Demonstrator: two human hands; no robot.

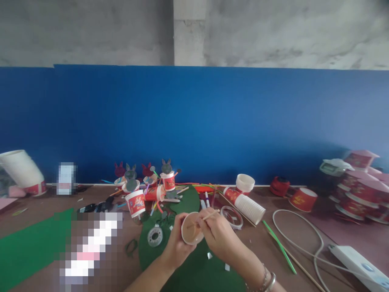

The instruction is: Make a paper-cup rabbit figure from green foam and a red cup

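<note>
My left hand is closed round a small paper cup, its open mouth turned toward me. My right hand pinches a thin wooden stick whose end reaches into the cup. Both hands are above a dark green felt sheet on the brown table. A roll of tape lies on the felt just left of my left hand.
Several red-and-white cups with felt animal ears stand behind the felt. A lying stack of white cups, a clear tape ring, green and wooden sticks, a white cable and power strip are at right. More cups at far right.
</note>
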